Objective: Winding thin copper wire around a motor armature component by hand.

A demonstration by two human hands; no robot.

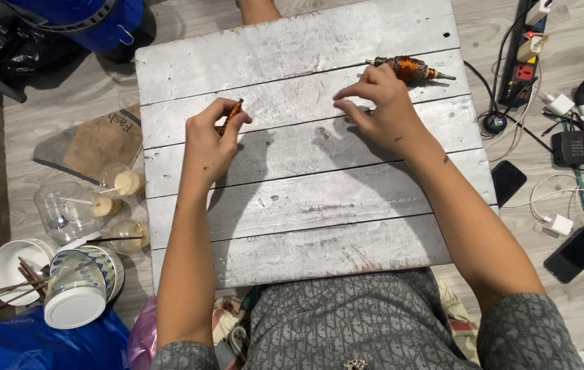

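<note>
On the board: you sit at a grey plank board (305,226) laid low over the floor, both hands out over its middle.
Left hand: your left hand (211,142) is closed in a pinch on a thin orange-brown tool (231,116), probably a small screwdriver, held tilted with its tip up.
Right hand: your right hand (382,109) rests on the board, fingers curled and loose; whether it pinches some small part I cannot tell.
Rotor: the copper-wound rotor (408,68) lies flat on the board just beyond your right fingers, near but apparently not gripped.
Progress: rotor is out and bare, tool is in hand; no contact between tool and rotor yet, so judged early.
Left to do: bring the two together.
Floor: cups and bowls (72,274) at left, power strip (521,65) and phones at right.
</note>
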